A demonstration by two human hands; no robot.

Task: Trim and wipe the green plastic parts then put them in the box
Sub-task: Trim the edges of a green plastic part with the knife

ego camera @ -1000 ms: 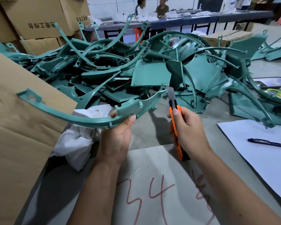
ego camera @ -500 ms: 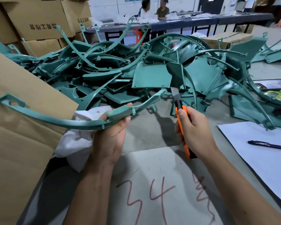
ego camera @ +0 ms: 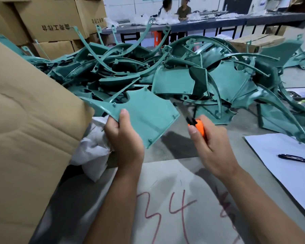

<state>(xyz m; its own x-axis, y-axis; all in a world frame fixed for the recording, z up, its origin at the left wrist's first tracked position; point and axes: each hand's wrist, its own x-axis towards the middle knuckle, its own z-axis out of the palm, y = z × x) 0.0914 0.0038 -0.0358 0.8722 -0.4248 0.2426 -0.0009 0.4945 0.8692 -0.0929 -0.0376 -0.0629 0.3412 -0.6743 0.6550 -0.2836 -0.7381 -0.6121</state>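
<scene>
My left hand (ego camera: 125, 138) grips a green plastic part (ego camera: 146, 111) by its near edge, thumb on top; its flat panel faces me and its long curved arm runs left behind the cardboard flap. My right hand (ego camera: 209, 143) holds an orange utility knife (ego camera: 198, 127), blade end pointing up and away, just right of the part and apart from it. A white cloth (ego camera: 93, 152) lies bunched under my left hand. A large pile of green plastic parts (ego camera: 183, 76) covers the table beyond.
An open cardboard box flap (ego camera: 30, 129) stands at the left. White paper (ego camera: 289, 159) with a black pen (ego camera: 296, 159) lies at the right. A sheet marked 34 in red (ego camera: 167, 208) lies under my forearms. Stacked cartons (ego camera: 51, 20) stand behind, two people sit far back.
My left hand has turned the green part so its flat panel now faces me and its arm sits behind the flap. The knife hand shifted slightly right, the blade blurred.
</scene>
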